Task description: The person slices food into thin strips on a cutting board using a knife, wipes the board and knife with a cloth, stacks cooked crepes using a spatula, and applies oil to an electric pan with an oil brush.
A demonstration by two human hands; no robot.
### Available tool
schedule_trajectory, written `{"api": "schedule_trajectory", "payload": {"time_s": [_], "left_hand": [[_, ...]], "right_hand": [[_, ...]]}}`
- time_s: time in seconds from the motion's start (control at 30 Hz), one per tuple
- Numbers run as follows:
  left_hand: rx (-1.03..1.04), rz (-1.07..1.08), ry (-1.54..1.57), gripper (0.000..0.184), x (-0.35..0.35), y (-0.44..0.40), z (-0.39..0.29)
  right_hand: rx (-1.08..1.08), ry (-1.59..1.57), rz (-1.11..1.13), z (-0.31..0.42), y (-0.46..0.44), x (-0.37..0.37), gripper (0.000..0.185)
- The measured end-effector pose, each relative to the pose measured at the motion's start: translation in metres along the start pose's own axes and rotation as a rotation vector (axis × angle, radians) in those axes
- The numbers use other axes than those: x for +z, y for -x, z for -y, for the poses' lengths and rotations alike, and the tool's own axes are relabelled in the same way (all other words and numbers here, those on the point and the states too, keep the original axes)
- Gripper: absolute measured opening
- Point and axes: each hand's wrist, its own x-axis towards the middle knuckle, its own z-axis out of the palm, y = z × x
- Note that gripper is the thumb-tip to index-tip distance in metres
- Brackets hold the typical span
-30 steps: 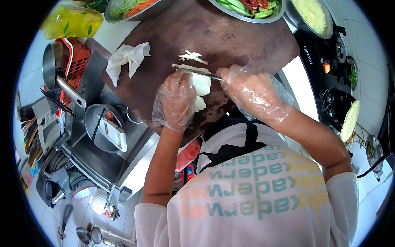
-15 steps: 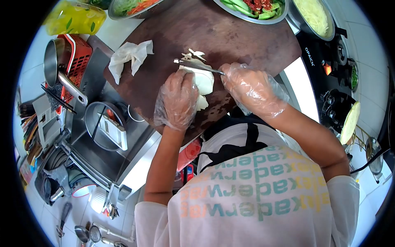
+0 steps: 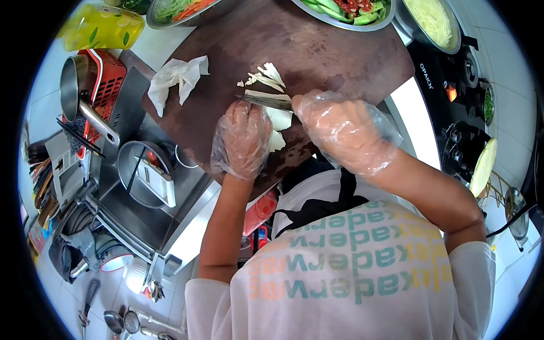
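- A metal bowl [image 3: 343, 26] at the far edge of the board holds green cucumber slices [image 3: 323, 10] with a chopped red topping [image 3: 351, 7].
- A second metal bowl [image 3: 175, 25], at upper left, contains green shreds [image 3: 166, 10] and orange shreds [image 3: 197, 7]; a third bowl [image 3: 407, 27], at upper right, is filled with pale yellow shreds [image 3: 428, 22].
- In the sink [image 3: 144, 224] there is a round basin [image 3: 129, 156], in which lie a white-framed slicer [image 3: 157, 184] and a dark thin stick.
- A saucepan [image 3: 69, 85] stands at the red basket [image 3: 107, 79]; whether it is inside, I cannot tell.
- On the brown chopping board [image 3: 340, 59] lies a white food slab [image 3: 280, 119], nearer to the person than the loose cut strips [image 3: 269, 76].
- The right hand [image 3: 343, 127], in a clear plastic glove, is closed around the knife [image 3: 265, 102], whose blade lies across the slab.
- The left hand [image 3: 242, 139], gloved also, has its fingers bent beside the blade, against the slab; if they grip or only press, I cannot tell.
- A crumpled white tissue [image 3: 180, 79] lies at the board's left.
- A black stove [image 3: 445, 107] is at the right, above white tiles.
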Motion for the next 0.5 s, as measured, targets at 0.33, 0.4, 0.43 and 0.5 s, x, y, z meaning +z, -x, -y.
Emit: {"api": "schedule_trajectory", "payload": {"time_s": [0.33, 0.4, 0.43, 0.5], "left_hand": [[-0.002, 0.009, -0.006, 0.029, -0.008, -0.001, -0.004], [0.006, 0.007, -0.033, 0.029, -0.008, 0.0, -0.005], [0.009, 0.002, -0.048, 0.029, -0.008, 0.0, -0.005], [0.004, -0.025, -0.054, 0.03, -0.002, 0.001, -0.004]], "right_hand": [[0.048, 0.005, -0.024, -0.013, 0.005, 0.018, 0.015], [0.04, 0.012, 0.017, -0.009, 0.007, 0.009, 0.017], [0.031, -0.01, 0.014, -0.006, 0.007, 0.007, 0.018], [0.008, -0.044, 0.004, -0.003, 0.008, 0.002, 0.02]]}}
